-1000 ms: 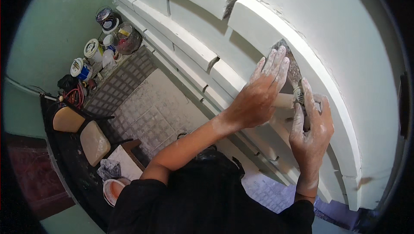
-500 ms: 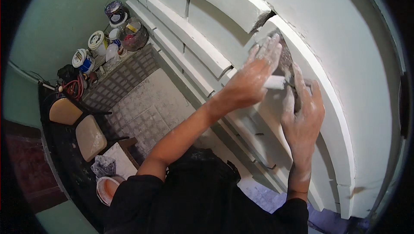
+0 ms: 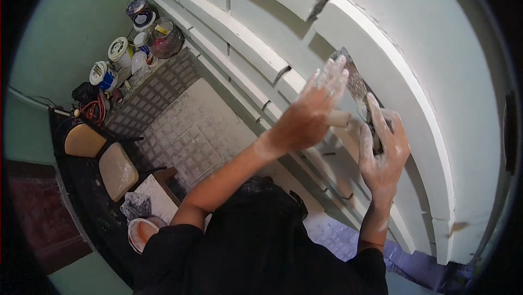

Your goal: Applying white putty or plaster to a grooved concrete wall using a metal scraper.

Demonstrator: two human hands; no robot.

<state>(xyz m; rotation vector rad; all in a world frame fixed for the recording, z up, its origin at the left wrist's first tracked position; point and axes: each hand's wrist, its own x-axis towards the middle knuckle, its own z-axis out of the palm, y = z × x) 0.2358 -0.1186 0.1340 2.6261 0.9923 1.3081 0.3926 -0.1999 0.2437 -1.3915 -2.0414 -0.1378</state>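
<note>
My left hand, dusted with white, has its fingers extended close to a long grey metal blade. From under its thumb side sticks out a pale round handle; the rest of that tool is hidden. My right hand grips the lower part of the flat-bladed trowel, with the forefinger lying along the blade and the thumb on the near side. The blade slants in front of a white curved moulding on the wall. Both hands are close together.
More white wall mouldings run in rows with dark gaps at their joints. To the left, a tiled ledge bears paint buckets and a clear bowl. Chairs and an orange-lined bucket stand at lower left.
The trowel blade has come down from the upper moulding's inner side. My left hand has shifted a little left and down, and its pale handle has turned; the right hand has barely moved.
</note>
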